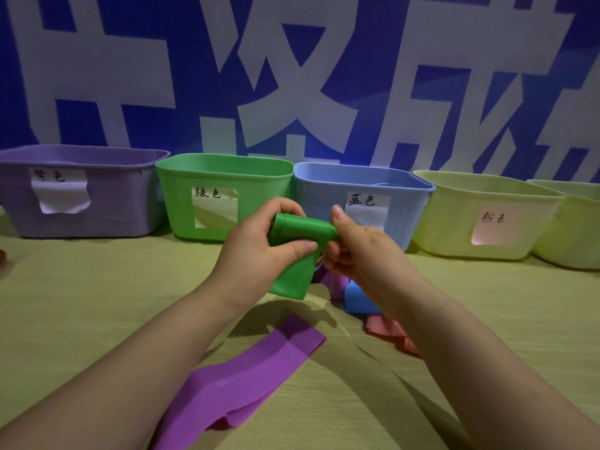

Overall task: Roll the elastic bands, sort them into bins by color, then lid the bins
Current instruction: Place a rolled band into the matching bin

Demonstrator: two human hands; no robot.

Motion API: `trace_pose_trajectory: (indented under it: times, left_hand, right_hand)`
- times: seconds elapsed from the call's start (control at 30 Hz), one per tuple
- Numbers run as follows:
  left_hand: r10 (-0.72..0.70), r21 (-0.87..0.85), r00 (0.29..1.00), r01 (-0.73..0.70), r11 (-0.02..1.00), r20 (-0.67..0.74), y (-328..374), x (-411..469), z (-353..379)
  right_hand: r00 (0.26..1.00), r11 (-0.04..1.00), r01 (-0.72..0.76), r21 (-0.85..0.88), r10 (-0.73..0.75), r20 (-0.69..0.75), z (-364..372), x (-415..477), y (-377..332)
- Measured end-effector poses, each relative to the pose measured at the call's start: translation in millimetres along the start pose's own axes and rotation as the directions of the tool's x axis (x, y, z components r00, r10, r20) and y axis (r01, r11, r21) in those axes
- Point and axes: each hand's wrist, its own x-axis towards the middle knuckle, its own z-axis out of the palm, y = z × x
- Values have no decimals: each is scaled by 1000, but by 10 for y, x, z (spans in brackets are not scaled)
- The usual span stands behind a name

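A green elastic band (292, 274) is partly rolled and held above the table between both hands. My left hand (259, 241) grips its rolled end with the thumb across the front. My right hand (354, 245) pinches the other end of the roll, and the loose tail hangs down. A purple band (246, 378) lies flat on the table below. A blue band (357, 298) and a pink band (386, 329) lie partly hidden under my right forearm. Purple (81, 219), green (181, 196), blue (409, 209) and pale yellow (454, 222) labelled bins stand in a row behind.
A second pale yellow bin (574, 232) stands at the far right edge. A yellow-green cloth (97, 303) covers the table. A blue wall banner with large white characters rises right behind the bins. A small brown object (1, 256) shows at the left edge.
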Motion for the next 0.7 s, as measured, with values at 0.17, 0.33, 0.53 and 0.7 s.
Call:
trace_pose_trajectory:
  times: [0.17,0.33,0.53,0.7]
  left_hand:
    - [-19,-3,1000,19,1000,4,-15,14,-7]
    - [-36,-8,999,35,999,-8,-51,6,-2]
    - [-55,-3,996,55,998,-76,-80,34,-28]
    - [-65,-3,997,65,998,-40,-41,7,-12]
  right_hand:
    - [1000,1000,-9,29,9,9,0,20,30]
    - [998,996,-56,-74,55,-12,-13,-13,1]
    - [974,942,205,-266,-222,-35,-20,-27,39]
    - [951,918,308,-251,-306,47,-24,0,52]
